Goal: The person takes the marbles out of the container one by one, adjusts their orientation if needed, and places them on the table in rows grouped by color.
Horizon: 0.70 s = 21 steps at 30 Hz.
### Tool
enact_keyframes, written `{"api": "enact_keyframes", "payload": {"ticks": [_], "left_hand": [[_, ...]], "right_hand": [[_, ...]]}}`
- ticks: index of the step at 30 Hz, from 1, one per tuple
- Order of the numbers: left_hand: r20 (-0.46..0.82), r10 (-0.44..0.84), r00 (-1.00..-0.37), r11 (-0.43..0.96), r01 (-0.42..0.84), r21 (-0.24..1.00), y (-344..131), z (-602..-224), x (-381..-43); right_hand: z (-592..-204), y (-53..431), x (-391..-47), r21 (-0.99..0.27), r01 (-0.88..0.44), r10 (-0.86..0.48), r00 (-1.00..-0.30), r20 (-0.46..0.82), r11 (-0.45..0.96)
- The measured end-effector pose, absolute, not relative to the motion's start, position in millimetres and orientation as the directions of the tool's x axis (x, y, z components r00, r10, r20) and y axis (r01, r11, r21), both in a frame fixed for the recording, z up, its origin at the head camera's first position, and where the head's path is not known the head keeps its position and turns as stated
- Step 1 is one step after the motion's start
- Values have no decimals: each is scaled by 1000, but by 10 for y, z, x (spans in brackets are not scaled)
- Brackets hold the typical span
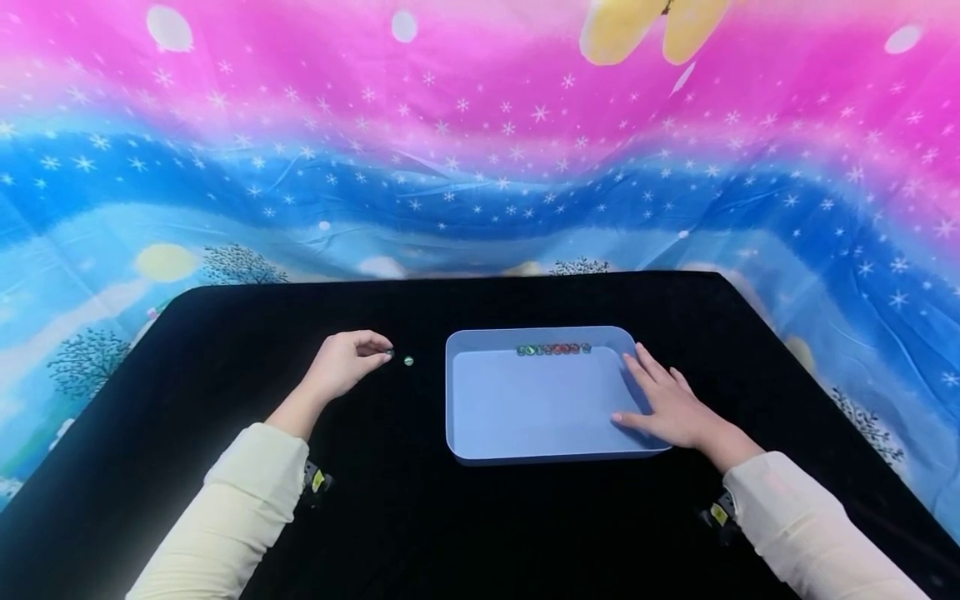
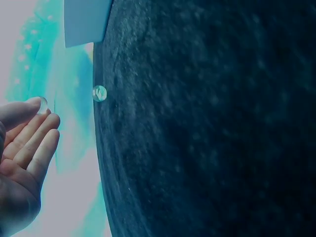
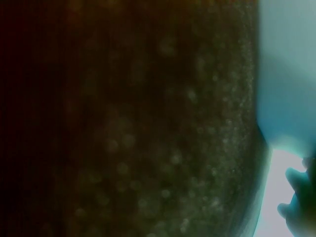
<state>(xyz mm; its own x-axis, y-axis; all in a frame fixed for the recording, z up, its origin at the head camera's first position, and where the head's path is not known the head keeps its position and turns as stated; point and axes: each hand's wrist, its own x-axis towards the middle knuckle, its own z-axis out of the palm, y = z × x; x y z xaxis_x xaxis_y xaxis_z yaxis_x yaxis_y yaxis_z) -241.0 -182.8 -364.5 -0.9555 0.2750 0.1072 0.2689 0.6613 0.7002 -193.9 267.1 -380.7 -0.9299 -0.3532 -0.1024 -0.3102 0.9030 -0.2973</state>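
Note:
My left hand (image 1: 341, 364) pinches a clear glass marble (image 2: 44, 104) between thumb and fingertips, left of the tray. Just right of those fingertips, a second marble (image 1: 408, 361) with a pale green swirl lies on the black cloth. A shallow light-blue tray (image 1: 525, 417) stands right of centre. Along its far wall, several green and red marbles (image 1: 555, 349) sit in a row. Over the tray's right rim rests my right hand (image 1: 671, 410), fingers spread and fairly straight, the thumb reaching inside. In the right wrist view only dark parts of that hand show at the edge.
Black cloth (image 1: 390, 517) covers the table. Behind it hangs a pink and blue backdrop (image 1: 480, 167) with snowflakes and trees, meeting the table's far edge. A small wrist camera (image 1: 317, 482) sits under the left sleeve, another device (image 1: 720, 514) under the right.

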Motion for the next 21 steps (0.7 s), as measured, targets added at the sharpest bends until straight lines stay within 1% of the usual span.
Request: {"api": "enact_keyframes", "payload": {"ticks": [11, 21], "left_hand": [[89, 252, -964, 695, 244, 677, -1929, -3678, -2445], [32, 250, -968, 729, 210, 652, -1998, -3729, -2505]], "right_hand": [[-3810, 2676, -1948, -303, -317, -360, -928, -99, 899], [-3804, 2679, -1946, -311, -309, -356, -928, -107, 899]]}}
